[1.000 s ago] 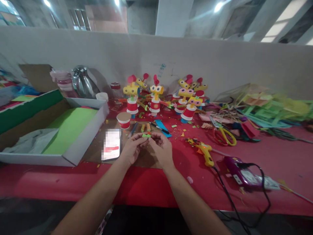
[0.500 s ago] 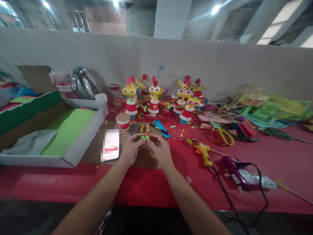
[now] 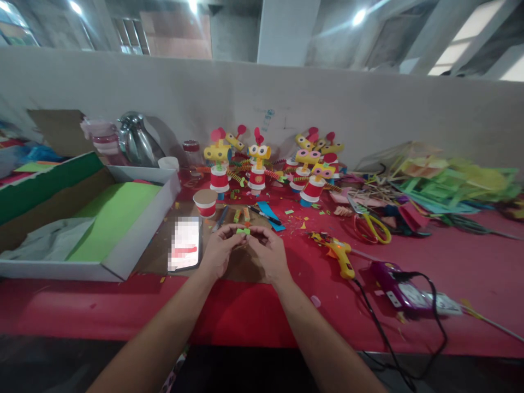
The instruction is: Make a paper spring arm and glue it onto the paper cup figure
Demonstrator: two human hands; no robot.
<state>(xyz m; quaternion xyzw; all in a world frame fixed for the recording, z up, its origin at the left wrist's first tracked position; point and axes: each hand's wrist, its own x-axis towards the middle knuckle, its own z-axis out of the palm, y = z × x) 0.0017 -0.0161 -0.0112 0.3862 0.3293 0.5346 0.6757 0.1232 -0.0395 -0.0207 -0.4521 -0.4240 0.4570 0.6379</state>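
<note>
Between my two hands is a small piece of green paper (image 3: 243, 232), pinched by the fingertips of both. My left hand (image 3: 220, 251) is closed on its left side, and my right hand (image 3: 269, 252) on its right side. Just beyond the fingers lie folded orange and green paper strips (image 3: 238, 215) on a brown board (image 3: 245, 267). A lit phone (image 3: 186, 244) rests left of my left hand. Behind it stands a red and white paper cup (image 3: 205, 202). A black pen (image 3: 265, 215) lies on a blue strip (image 3: 270, 210).
Several paper-cup figures (image 3: 257, 164) stand by the wall. On the left are an open box (image 3: 151, 183) and a metal jug (image 3: 141, 142). A yellow glue gun (image 3: 344, 259), scissors (image 3: 377, 226) and a purple power strip (image 3: 403, 292) with cords lie right.
The green piece between my fingertips has tilted slightly and shows a little more of its surface. Both hands are in nearly the same place.
</note>
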